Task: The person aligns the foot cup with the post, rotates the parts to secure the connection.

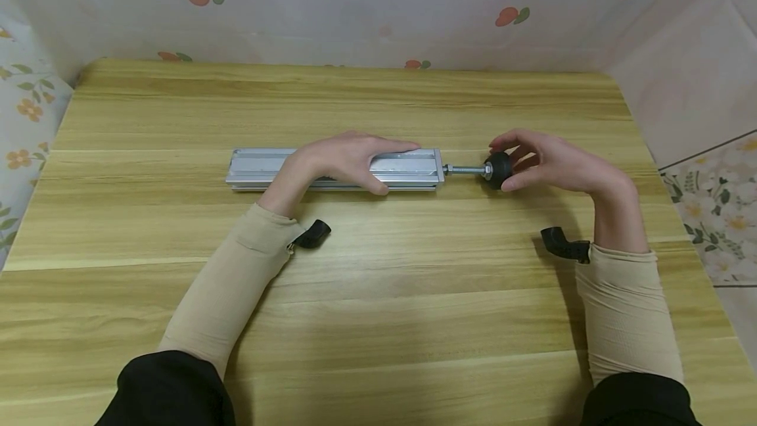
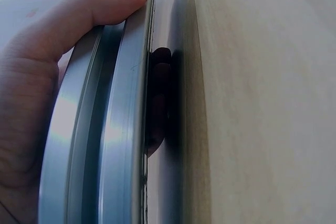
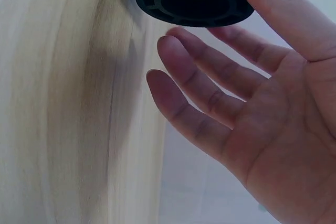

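A silver aluminium profile (image 1: pixel 254 166) with long grooves lies crosswise over the table. My left hand (image 1: pixel 345 156) grips it from above, thumb on the near side; in the left wrist view the thumb (image 2: pixel 105 9) lies across the grooved face, and dark fingertips show past the profile's edge. From the profile's right end sticks out a threaded rod (image 1: pixel 467 170) with nuts, ending in a round black levelling foot (image 1: pixel 499 169). My right hand (image 1: pixel 556 160) pinches that foot at its rim between thumb and index finger. Its other fingers are spread below the foot (image 3: pixel 194 3) in the right wrist view, where a screw head shows in the hollow base.
The wood-grain table (image 1: pixel 384 307) spreads around both arms. Behind it hangs a pale curtain (image 1: pixel 355 12) with fruit prints. Black curved wrist mounts (image 1: pixel 313 234) stick out from the beige sleeves (image 1: pixel 627 307). Flowered cloth borders the table's sides.
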Tool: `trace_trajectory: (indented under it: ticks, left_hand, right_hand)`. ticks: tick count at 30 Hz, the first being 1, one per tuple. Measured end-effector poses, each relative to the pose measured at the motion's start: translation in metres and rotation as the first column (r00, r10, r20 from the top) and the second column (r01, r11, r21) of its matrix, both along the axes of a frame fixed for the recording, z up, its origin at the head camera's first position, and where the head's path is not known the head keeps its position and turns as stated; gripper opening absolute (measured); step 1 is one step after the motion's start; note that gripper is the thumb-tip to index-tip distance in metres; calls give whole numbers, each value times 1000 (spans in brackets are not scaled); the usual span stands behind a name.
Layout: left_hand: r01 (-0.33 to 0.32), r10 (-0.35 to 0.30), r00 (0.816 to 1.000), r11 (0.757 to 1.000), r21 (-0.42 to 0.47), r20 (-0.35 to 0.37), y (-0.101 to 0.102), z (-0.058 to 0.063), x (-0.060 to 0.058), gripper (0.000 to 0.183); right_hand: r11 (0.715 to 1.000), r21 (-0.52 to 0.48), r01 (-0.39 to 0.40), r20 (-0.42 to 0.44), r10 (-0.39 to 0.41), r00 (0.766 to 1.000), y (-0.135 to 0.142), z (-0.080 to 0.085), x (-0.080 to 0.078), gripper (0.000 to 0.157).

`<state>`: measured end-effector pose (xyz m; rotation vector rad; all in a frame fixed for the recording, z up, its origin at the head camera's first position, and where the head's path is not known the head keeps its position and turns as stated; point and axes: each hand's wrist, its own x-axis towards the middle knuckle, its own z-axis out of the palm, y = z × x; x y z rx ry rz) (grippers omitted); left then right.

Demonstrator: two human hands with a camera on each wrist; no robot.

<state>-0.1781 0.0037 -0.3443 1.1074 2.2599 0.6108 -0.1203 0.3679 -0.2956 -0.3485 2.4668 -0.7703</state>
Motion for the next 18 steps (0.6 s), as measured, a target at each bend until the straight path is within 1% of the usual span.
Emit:
trace_trajectory:
  ticks: [4,8,12,18]
  left_hand:
    - [-1,1,1000,1000,0,0,0,0,0,93]
    - [-1,1,1000,1000,-1,-2,0,1,1,93]
    - [-1,1,1000,1000,-4,-1,0,1,1,93]
    - [-4,4,1000,1000,-2,10,0,0,0,92]
  right_hand:
    - [999,-29,16,24,-16,1000,-2,-2,-1,73]
    - [999,-37,12,17,-12,1000,-6,-3,-2,76]
    - [999,-35,18,4,-18,1000,-8,-4,-1,75]
    - [998,19,55,-25,-55,998,-9,-2,0,69]
